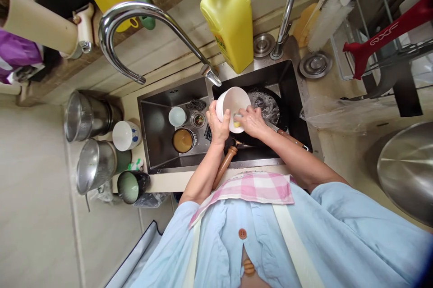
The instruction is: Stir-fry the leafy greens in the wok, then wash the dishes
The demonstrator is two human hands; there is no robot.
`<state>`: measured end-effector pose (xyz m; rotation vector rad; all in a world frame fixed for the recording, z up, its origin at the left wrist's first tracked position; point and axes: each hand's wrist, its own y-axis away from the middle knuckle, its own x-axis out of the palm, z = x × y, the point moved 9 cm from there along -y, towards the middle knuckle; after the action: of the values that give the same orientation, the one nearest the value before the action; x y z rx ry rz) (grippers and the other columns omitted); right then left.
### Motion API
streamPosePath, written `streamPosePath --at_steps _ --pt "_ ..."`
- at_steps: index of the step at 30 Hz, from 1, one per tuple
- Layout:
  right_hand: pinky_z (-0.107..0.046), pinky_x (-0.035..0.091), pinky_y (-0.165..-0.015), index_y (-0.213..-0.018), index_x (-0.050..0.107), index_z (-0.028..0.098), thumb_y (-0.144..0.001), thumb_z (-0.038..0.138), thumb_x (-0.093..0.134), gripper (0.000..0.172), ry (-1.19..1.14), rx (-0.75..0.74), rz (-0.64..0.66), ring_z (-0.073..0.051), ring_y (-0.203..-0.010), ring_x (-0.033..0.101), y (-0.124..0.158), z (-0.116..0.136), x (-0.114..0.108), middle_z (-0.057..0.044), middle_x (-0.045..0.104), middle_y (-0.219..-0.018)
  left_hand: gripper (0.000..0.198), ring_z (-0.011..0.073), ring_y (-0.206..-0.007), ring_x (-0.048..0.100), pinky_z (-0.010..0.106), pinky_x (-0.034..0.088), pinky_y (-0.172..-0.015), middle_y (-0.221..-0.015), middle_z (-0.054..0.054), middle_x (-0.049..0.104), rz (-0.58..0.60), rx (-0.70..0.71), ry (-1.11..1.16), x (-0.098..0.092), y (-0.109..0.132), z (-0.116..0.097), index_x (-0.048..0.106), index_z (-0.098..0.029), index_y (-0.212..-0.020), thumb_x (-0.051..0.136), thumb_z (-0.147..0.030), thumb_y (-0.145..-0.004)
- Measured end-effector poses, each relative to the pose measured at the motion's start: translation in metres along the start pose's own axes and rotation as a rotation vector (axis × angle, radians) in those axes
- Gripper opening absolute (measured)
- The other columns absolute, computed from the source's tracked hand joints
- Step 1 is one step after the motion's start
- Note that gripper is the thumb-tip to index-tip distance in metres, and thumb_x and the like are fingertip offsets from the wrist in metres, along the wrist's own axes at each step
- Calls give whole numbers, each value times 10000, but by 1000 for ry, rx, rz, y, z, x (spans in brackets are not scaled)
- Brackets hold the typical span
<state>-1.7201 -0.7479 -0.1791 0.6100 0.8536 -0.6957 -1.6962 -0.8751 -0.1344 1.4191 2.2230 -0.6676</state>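
A white bowl [233, 98] is tilted over the right basin, its mouth turned up toward me. My left hand [218, 125] grips its left side, thumb over the rim. Inside the bowl, my right hand [251, 121] presses a yellow sponge [237, 123], mostly hidden by the fingers, to the lower wall. Below sits a dark pan [280, 103] with foamy water; a wooden handle [226, 166] sticks out over the front edge. Beside my right forearm lies a utensil with a wooden handle [291, 138].
The left basin [154, 130] holds a small pale bowl [177, 116], a cup with brown liquid [183, 140] and a dark scrubber [196, 105]. A faucet [152, 11] arches over it. A yellow soap bottle [233, 22] stands behind. Metal pots [93, 116] are left; a steel bowl [411, 171] is right.
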Motion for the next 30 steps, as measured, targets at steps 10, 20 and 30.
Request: streamPosePath --at_steps 10,20,30 --pt "-633 387 -962 -1210 660 180 -953 355 468 366 -319 455 -341 -413 -1233 429 10 -112 -18 -215 531 -1322 688 290 -1282 527 428 381 -1120 -1342 130 574 6 -155 201 -7 2 20 532 -215 -1301 551 -730 -846" --pt "-368 584 -616 -1235 581 125 -549 261 697 708 -1491 265 51 -227 -699 646 9 -65 27 -97 725 -888 889 333 -1367 478 495 383 -1132 -1453 187 507 198 -150 254 1 19 7 427 -206 -1454 478 -824 -818" --pt "-360 573 -643 -1159 676 139 -709 396 741 522 -1171 299 308 -234 -688 647 9 -83 24 -71 717 -788 216 203 -787 655 337 500 -765 -737 78 694 1025 864 -641 29 70 -51 685 -161 -711 569 -76 -872"
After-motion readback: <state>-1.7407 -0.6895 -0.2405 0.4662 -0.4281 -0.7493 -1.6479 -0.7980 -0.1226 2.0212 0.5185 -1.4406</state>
